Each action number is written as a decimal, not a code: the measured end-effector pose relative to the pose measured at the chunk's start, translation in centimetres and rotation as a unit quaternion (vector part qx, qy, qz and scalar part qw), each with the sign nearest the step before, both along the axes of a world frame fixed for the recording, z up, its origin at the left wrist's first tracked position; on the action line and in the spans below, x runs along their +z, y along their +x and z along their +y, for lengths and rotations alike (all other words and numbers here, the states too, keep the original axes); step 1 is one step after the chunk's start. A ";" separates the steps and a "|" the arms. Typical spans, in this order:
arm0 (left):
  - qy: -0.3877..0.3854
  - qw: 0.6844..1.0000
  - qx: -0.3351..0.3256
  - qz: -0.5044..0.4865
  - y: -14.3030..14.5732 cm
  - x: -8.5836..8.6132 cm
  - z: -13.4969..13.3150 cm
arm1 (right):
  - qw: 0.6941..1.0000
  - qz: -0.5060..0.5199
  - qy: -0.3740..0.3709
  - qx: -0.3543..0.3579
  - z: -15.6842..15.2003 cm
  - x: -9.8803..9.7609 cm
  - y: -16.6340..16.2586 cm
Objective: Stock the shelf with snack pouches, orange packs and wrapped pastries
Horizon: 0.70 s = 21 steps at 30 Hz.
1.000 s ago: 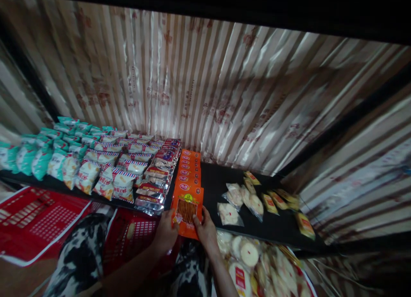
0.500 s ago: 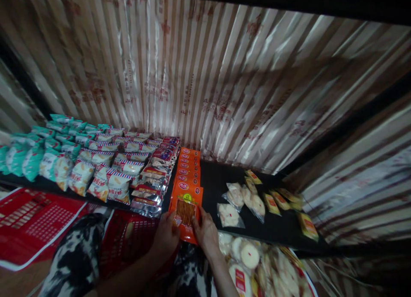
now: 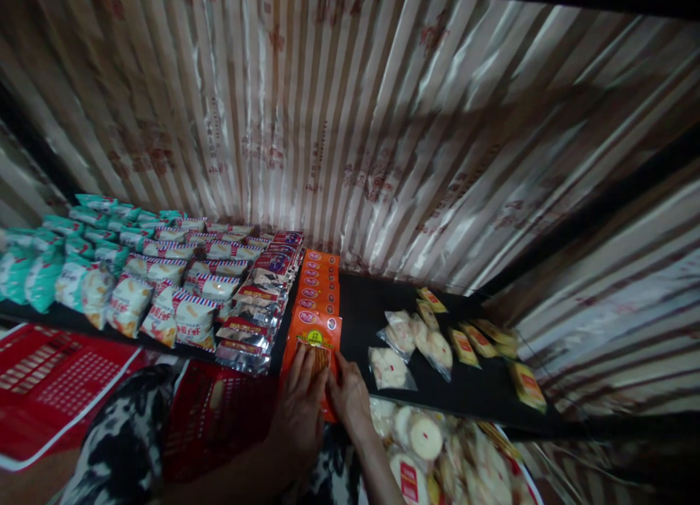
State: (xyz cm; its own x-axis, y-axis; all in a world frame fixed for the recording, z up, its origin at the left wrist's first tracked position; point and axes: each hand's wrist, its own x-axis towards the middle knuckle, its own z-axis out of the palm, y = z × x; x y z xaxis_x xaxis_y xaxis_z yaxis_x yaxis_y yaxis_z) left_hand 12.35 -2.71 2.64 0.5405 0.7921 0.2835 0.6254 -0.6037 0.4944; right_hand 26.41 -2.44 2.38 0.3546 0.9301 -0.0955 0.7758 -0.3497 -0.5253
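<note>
A row of overlapping orange snack packets (image 3: 318,292) runs front to back on a black shelf (image 3: 355,308). The nearest packet (image 3: 306,330) has a window showing brown sticks. My left hand (image 3: 300,399) lies flat on that packet's front, its fingers stretched over the window. At the packet's right edge, my right hand (image 3: 350,397) holds on, thumb on the front side; its other fingers are partly hidden. Left of the row stands a line of silver and dark red packets (image 3: 254,304).
White snack bags (image 3: 194,319) and turquoise bags (image 3: 44,275) fill the shelf's left. Loose clear-wrapped white pieces (image 3: 391,366) and yellow packets (image 3: 528,385) lie on the right. Below are red baskets (image 3: 71,374) and more wrapped rounds (image 3: 425,437). A striped sheet (image 3: 350,126) hangs behind.
My left hand has let go of the packet's left edge and moved right and up onto its front. My right hand stays at the right edge. The view has shifted slightly.
</note>
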 end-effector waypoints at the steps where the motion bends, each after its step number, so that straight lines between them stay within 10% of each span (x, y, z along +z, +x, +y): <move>1: -0.032 0.999 -0.002 0.011 0.8 0.4 0.9 | 1.000 0.003 0.009 0.000 0.0 -0.1 0.1; 10: -0.077 0.992 0.087 0.055 5.8 0.4 7.9 | 1.000 -0.007 0.015 -0.002 0.2 0.0 0.1; 21: -0.081 0.986 0.127 0.073 5.9 -2.6 8.4 | 0.993 0.017 0.117 -0.018 1.2 -1.5 1.5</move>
State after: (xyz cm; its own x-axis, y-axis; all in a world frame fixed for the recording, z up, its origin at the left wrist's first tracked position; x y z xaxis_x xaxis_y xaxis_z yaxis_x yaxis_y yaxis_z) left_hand 18.29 5.74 0.00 0.3451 0.9355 0.0762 0.8178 -0.3396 0.4646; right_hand 27.89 -1.22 0.83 0.3876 0.9154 0.1085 0.7451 -0.2418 -0.6216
